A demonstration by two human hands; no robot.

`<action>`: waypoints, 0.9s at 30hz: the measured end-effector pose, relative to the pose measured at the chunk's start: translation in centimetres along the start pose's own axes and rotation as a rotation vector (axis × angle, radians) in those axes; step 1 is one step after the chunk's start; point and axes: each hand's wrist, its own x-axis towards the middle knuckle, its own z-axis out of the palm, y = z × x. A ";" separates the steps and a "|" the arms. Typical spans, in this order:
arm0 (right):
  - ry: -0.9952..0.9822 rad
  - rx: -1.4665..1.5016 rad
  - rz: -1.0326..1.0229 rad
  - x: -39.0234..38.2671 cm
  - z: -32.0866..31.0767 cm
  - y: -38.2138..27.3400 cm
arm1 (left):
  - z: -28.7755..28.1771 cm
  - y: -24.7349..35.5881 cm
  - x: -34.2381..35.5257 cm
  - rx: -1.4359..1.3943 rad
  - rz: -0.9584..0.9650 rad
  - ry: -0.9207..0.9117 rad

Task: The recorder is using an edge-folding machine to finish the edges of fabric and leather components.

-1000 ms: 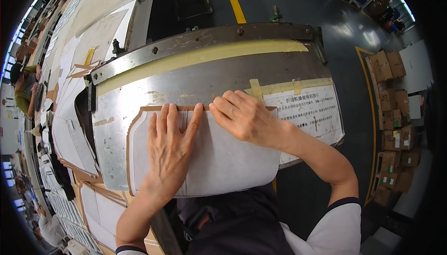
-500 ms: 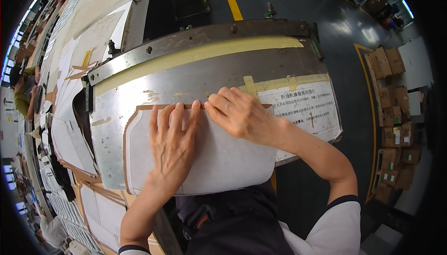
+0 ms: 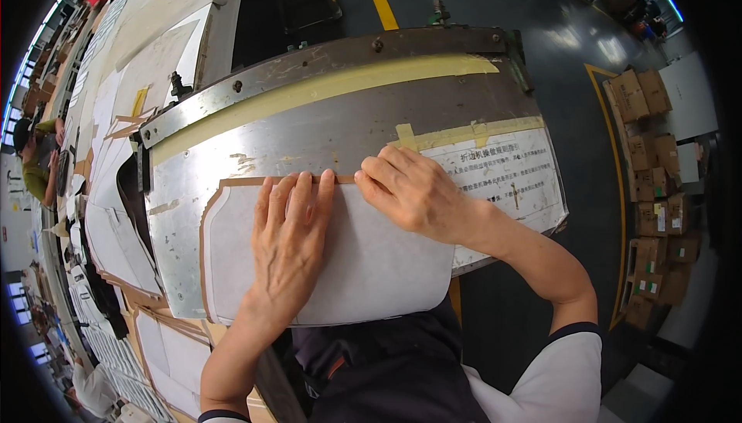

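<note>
More gap now between left hand (image 3: 290, 230) and right hand (image 3: 413, 195) at the brown edge (image 3: 239, 182) of the white panel (image 3: 386, 272), which lies on the metal plate (image 3: 309, 133). Left is flat, fingers drawn closer together; right is curled, can't tell if pinching. Probably means right is working along the edge.

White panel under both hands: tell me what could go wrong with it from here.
The white panel could skew: the left hand lies flat on it, but a pull from the curled right hand at the brown edge might turn it. Its near side seems to reach past the metal plate toward the dark apron, so leaning in might bump or crease it.
</note>
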 end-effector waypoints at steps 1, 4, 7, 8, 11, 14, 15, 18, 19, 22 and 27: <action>0.002 -0.005 -0.002 0.0 0.0 0.0 | 0.0 0.0 0.0 -0.001 0.000 -0.001; -0.004 -0.014 -0.009 0.0 -0.1 0.1 | 0.2 0.1 0.2 0.077 0.011 0.032; -0.009 -0.008 -0.014 -0.1 -0.2 0.1 | 0.4 0.2 0.3 0.112 0.027 0.019; -0.006 0.003 -0.014 -0.2 -0.2 0.1 | 0.5 0.3 0.2 0.043 0.013 0.012; -0.011 -0.011 -0.017 -0.2 -0.4 0.0 | 0.7 0.4 0.2 -0.013 0.006 0.016; -0.009 -0.017 -0.015 -0.4 -0.3 0.0 | 0.3 1.1 0.5 -0.016 -0.001 -0.005; -0.009 -0.017 -0.014 -0.4 -0.4 0.0 | 0.3 1.2 0.6 -0.001 -0.002 0.011; -0.045 -0.009 0.001 -0.8 -0.8 0.0 | 0.3 1.3 0.6 0.051 0.023 0.022; -0.046 -0.022 0.029 -0.9 -1.2 -0.1 | 0.3 1.3 0.6 0.088 0.047 0.018; -0.042 -0.047 0.068 -1.4 -1.6 -0.2 | 0.2 1.4 0.8 0.079 0.047 -0.008; -0.055 -0.063 0.070 -1.5 -1.8 -0.2 | 0.5 2.0 1.0 0.017 0.049 0.009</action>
